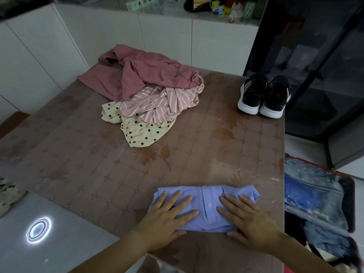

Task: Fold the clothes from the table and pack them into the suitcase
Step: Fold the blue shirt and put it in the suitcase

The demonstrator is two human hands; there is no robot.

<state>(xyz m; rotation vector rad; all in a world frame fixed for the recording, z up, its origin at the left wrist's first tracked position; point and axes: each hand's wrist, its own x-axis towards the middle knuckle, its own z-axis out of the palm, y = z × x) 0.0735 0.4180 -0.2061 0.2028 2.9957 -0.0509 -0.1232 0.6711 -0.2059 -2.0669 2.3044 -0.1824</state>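
Both hands' grip flat on folded shirt [204,207], long axis L-R.

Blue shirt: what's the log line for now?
blue shirt folded | left hand, right hand flat on it | suitcase open | clothes pile unfolded

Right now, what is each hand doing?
Left hand: open, pressing flat on the folded blue shirt.
Right hand: open, pressing flat on the same shirt.

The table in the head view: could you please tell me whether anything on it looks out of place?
Yes: a pair of black sneakers stands on the table at its far right corner, odd among laundry. The unfolded clothes heap is expected.
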